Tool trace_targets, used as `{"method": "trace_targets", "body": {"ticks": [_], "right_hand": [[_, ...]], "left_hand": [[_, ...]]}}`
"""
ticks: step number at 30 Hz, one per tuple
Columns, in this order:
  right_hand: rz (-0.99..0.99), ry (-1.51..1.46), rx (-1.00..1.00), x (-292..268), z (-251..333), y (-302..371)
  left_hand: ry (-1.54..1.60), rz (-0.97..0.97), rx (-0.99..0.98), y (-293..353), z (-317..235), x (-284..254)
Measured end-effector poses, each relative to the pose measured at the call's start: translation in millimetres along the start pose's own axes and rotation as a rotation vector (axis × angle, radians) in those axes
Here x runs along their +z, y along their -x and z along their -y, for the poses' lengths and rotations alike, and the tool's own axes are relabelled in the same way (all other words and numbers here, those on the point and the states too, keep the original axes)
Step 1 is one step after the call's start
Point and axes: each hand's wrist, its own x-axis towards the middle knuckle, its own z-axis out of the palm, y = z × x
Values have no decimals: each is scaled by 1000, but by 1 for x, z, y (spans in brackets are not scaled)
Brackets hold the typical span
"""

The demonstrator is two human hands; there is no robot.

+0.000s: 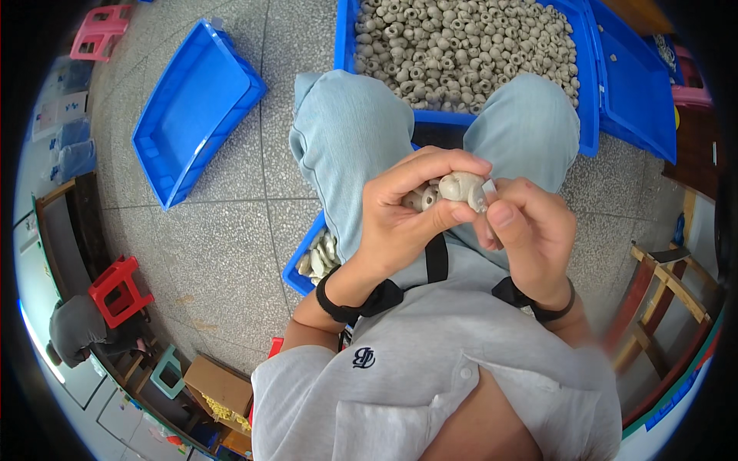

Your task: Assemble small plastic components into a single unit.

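Above my lap, my left hand (396,207) grips a small, rounded grey clay piece (459,187) between thumb and forefinger. More grey pieces with round holes (427,197) sit in the palm behind it. My right hand (538,230) is closed at the piece's right end, pinching a thin, flat pale strip (489,189) against it; the strip looks like a small blade, but most of it is hidden by the fingers. Beyond my knees, a blue crate (344,38) is full of similar grey hollow pieces (461,50).
A blue tray (188,100) lies on the speckled floor at the left, and another blue tray (634,100) adjoins the crate. Beside my left thigh, a blue bin (296,278) holds pale pieces. Red stool (121,292), cardboard box (217,384) and another person (77,330) are at the left; wooden frames (665,296) stand right.
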Motion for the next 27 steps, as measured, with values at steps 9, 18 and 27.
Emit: {"method": "trace_targets", "body": {"ticks": [9, 18, 27], "right_hand": [[12, 51, -28, 0, 0, -1], [-26, -8, -39, 0, -1, -1], [-14, 46, -46, -1, -1, -1]], "left_hand": [[-44, -7, 7, -1, -1, 1], [35, -4, -16, 0, -1, 2], [20, -20, -22, 0, 0, 2]]}}
